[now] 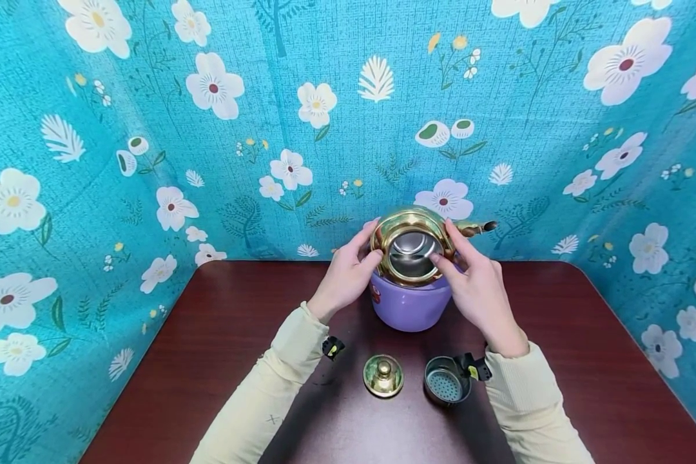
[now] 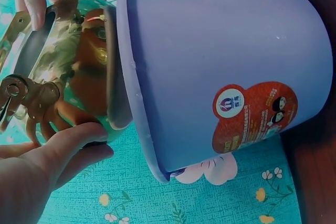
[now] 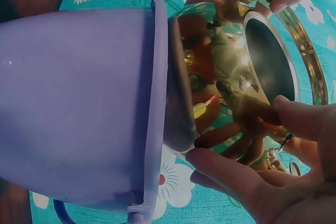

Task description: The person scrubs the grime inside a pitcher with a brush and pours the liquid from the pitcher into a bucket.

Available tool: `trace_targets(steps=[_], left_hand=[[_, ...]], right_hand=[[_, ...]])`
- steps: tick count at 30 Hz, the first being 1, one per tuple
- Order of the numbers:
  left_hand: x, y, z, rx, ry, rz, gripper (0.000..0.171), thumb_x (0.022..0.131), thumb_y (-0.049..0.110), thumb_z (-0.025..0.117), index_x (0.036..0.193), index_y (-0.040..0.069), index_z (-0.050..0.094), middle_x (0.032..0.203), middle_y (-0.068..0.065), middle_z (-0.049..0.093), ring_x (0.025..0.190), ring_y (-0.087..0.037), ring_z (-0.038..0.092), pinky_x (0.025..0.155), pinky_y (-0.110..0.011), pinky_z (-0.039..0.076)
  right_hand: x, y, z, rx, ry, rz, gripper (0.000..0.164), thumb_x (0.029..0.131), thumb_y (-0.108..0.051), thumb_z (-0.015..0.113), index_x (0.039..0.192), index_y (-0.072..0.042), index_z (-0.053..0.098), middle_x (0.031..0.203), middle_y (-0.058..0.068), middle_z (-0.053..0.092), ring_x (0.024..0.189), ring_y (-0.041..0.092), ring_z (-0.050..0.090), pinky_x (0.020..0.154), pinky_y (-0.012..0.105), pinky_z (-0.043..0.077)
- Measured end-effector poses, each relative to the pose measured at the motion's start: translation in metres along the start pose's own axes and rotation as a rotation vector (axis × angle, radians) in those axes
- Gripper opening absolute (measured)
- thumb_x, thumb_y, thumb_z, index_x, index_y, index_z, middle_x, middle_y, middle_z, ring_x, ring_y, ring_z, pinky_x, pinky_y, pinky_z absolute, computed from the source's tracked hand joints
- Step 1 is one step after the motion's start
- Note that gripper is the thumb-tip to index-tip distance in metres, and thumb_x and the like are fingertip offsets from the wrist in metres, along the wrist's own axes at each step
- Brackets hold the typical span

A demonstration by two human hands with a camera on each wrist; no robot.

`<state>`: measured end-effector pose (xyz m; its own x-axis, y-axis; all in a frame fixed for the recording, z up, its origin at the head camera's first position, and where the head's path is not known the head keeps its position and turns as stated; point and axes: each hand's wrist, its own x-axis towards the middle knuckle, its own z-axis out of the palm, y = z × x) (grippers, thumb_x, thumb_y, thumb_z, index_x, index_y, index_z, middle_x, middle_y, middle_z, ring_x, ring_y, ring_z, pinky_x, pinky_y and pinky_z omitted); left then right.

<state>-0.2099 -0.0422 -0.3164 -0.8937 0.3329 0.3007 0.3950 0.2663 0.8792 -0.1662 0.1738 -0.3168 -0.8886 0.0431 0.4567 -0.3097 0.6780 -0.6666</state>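
A shiny gold teapot (image 1: 408,216) is held right over the purple bucket (image 1: 412,310), its round mouth uncovered and facing the head camera. My left hand (image 1: 347,270) grips its left side between thumb and fingers. On the other side my right hand (image 1: 480,287) holds it, thumb at the mouth's rim and fingers along the body near the spout (image 1: 480,228). In the right wrist view an arched handle (image 3: 307,51) shows beyond the mouth. The pot's base is close to the bucket's rim (image 3: 157,93); whether they touch I cannot tell.
In front of the bucket, a gold lid (image 1: 383,376) with a knob lies on the dark red table (image 1: 238,348). Right of it, near my right wrist, stands a metal strainer cup (image 1: 444,386) with a perforated bottom. A flowered blue cloth (image 1: 325,154) hangs behind the table.
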Motion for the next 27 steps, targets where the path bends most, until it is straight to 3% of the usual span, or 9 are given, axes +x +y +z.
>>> trace_targets(steps=[7,11,19,23,27], left_hand=[[0.002,-0.007,0.001,0.058,0.014,0.013,0.058,0.095,0.017,0.05,0.151,0.019,0.034,0.155,0.003,0.035,0.14,-0.009,0.037,0.115,-0.041,0.028],[0.001,-0.008,0.001,0.064,0.01,0.03,0.06,0.093,0.015,0.051,0.151,0.02,0.033,0.155,0.003,0.035,0.139,-0.009,0.037,0.111,-0.038,0.035],[0.002,-0.01,0.002,0.017,-0.006,0.056,0.063,0.091,0.01,0.05,0.151,0.017,0.032,0.156,0.001,0.034,0.141,-0.01,0.034,0.109,-0.035,0.038],[0.001,-0.01,0.003,-0.031,-0.006,0.054,0.063,0.09,0.008,0.051,0.15,0.016,0.033,0.153,0.001,0.037,0.14,-0.013,0.037,0.106,-0.036,0.04],[0.001,-0.01,0.004,-0.082,0.003,0.055,0.064,0.088,0.006,0.052,0.149,0.017,0.034,0.15,0.002,0.04,0.14,-0.014,0.038,0.105,-0.036,0.041]], right_hand=[[0.0,0.001,0.001,-0.035,0.017,-0.027,0.062,0.094,-0.027,0.063,0.149,-0.029,0.035,0.11,0.022,0.07,0.075,0.029,0.069,0.052,0.028,0.038],[-0.001,0.0,0.001,-0.065,0.011,-0.021,0.064,0.094,-0.027,0.063,0.15,-0.027,0.034,0.093,0.02,0.073,0.056,0.019,0.056,0.05,0.029,0.036],[-0.002,0.001,0.001,-0.091,-0.001,-0.018,0.067,0.093,-0.028,0.063,0.152,-0.023,0.03,0.068,0.015,0.066,0.044,0.013,0.038,0.045,0.028,0.032],[-0.002,0.002,0.002,-0.074,0.028,-0.04,0.067,0.092,-0.025,0.065,0.151,-0.023,0.033,0.072,0.016,0.068,0.045,0.013,0.04,0.045,0.027,0.033],[-0.002,0.003,0.004,-0.033,0.065,-0.068,0.067,0.091,-0.021,0.067,0.15,-0.022,0.036,0.1,0.023,0.071,0.057,0.02,0.058,0.047,0.025,0.035]])
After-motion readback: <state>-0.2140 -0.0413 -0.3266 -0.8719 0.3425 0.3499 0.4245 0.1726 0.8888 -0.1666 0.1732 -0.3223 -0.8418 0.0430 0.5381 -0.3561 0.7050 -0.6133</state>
